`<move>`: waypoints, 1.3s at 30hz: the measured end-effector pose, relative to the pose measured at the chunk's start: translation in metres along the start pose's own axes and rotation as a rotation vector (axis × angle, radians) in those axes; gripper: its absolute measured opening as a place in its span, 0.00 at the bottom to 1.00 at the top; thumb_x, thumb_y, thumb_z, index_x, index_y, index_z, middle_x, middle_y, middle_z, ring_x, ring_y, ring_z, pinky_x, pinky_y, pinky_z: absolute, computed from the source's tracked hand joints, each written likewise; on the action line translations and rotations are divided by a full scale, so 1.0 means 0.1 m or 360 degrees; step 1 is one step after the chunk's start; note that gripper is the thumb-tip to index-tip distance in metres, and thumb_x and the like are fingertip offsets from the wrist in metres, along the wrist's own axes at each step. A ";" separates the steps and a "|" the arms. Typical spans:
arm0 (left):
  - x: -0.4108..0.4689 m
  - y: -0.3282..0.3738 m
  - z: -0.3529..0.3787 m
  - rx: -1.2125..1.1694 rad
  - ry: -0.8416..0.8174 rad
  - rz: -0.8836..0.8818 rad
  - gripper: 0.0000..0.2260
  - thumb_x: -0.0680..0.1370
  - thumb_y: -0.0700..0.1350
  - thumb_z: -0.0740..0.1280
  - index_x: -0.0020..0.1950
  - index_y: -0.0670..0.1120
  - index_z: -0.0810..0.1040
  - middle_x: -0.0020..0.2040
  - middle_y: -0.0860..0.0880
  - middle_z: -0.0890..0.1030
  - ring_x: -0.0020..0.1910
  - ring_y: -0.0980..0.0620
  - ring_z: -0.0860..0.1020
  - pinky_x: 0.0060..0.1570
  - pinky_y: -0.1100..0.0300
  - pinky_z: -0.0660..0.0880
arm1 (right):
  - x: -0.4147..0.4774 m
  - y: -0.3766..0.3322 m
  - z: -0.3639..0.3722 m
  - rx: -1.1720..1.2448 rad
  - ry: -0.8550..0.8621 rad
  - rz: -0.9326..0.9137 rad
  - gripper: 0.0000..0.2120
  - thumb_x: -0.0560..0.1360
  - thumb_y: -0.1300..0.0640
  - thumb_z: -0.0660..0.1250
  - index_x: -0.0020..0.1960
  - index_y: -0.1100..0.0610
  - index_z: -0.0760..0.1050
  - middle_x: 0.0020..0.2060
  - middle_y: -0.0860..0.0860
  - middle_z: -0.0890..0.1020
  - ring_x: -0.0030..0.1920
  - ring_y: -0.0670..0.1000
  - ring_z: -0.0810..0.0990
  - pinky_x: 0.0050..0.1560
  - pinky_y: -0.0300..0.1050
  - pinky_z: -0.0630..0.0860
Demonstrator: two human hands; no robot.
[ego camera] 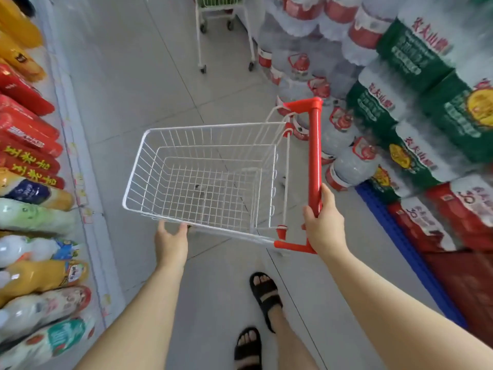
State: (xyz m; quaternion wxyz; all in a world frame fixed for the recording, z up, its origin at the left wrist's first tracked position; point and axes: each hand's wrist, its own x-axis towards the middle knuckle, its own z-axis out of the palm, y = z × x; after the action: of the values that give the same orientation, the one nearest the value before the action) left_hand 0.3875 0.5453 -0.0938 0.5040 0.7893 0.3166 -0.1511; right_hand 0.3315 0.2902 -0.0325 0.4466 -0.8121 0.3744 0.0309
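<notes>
Cart [149, 172]: small, white wire-mesh basket, upright on the grey tiled floor of the aisle. The floor is visible through the mesh bottom. Handle [314, 156]: red plastic bar with red corner brackets, on the cart's right side as seen from the head view. The right hand [325, 222] grips the bar's near end. The left hand [170, 239] has its fingers on the near basket rim.
</notes>
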 end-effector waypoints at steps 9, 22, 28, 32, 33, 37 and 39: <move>-1.20 -0.37 0.64 0.0524 -0.0537 -0.0188 0.11 0.79 0.45 0.64 0.55 0.38 0.70 0.45 0.48 0.76 0.58 0.44 0.75 0.57 0.51 0.71 | -0.92 1.13 -0.96 -0.0408 0.0133 0.0227 0.34 0.76 0.64 0.57 0.75 0.42 0.48 0.50 0.52 0.70 0.39 0.53 0.73 0.38 0.48 0.72; -2.47 -0.70 2.14 0.1826 -0.0588 0.1097 0.13 0.78 0.53 0.64 0.62 0.55 0.77 0.52 0.51 0.83 0.55 0.48 0.78 0.55 0.55 0.67 | -1.40 2.68 -2.65 -0.0666 0.0356 0.0705 0.33 0.77 0.58 0.60 0.75 0.45 0.48 0.58 0.53 0.75 0.52 0.58 0.77 0.42 0.49 0.69; -2.91 -0.59 2.94 0.2005 -0.0693 0.1408 0.13 0.78 0.54 0.64 0.61 0.55 0.78 0.51 0.51 0.83 0.56 0.49 0.77 0.53 0.56 0.63 | -1.47 3.17 -3.23 -0.0549 0.0459 0.0865 0.33 0.77 0.58 0.61 0.76 0.48 0.48 0.59 0.55 0.75 0.51 0.59 0.78 0.45 0.53 0.77; -2.89 -0.42 3.27 0.1976 -0.0726 0.1463 0.12 0.78 0.50 0.65 0.60 0.52 0.79 0.52 0.46 0.83 0.56 0.44 0.77 0.52 0.54 0.66 | -1.46 3.29 -3.29 -0.0309 0.0485 0.0808 0.34 0.77 0.58 0.62 0.76 0.48 0.48 0.61 0.55 0.74 0.52 0.57 0.78 0.47 0.51 0.77; -2.85 -0.35 3.33 0.1924 -0.0749 0.1462 0.12 0.78 0.49 0.66 0.60 0.50 0.79 0.52 0.44 0.83 0.56 0.42 0.77 0.52 0.53 0.67 | -1.43 3.29 -3.27 -0.0227 0.0501 0.0779 0.34 0.76 0.58 0.63 0.76 0.48 0.48 0.62 0.54 0.74 0.54 0.56 0.77 0.48 0.50 0.77; -2.58 -0.08 3.52 0.1969 -0.0878 0.1459 0.18 0.78 0.48 0.65 0.67 0.46 0.73 0.58 0.39 0.80 0.59 0.37 0.75 0.57 0.47 0.71 | -1.25 3.28 -3.14 0.0009 0.0590 0.0706 0.35 0.75 0.53 0.66 0.74 0.46 0.50 0.61 0.51 0.75 0.53 0.52 0.78 0.49 0.46 0.76; -2.50 0.05 3.61 0.2064 -0.0933 0.1419 0.24 0.78 0.49 0.64 0.73 0.45 0.65 0.64 0.37 0.75 0.62 0.35 0.72 0.60 0.45 0.70 | -1.14 3.25 -3.08 0.0090 0.0627 0.0685 0.35 0.74 0.50 0.67 0.73 0.45 0.50 0.57 0.51 0.77 0.50 0.51 0.79 0.49 0.49 0.78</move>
State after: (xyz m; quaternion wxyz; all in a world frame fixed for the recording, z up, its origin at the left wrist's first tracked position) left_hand 0.2308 0.1356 -0.1120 0.0248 0.9026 -0.3185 -0.2887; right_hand -0.0449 0.0215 -0.0320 0.3709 -0.6916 0.6182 -0.0438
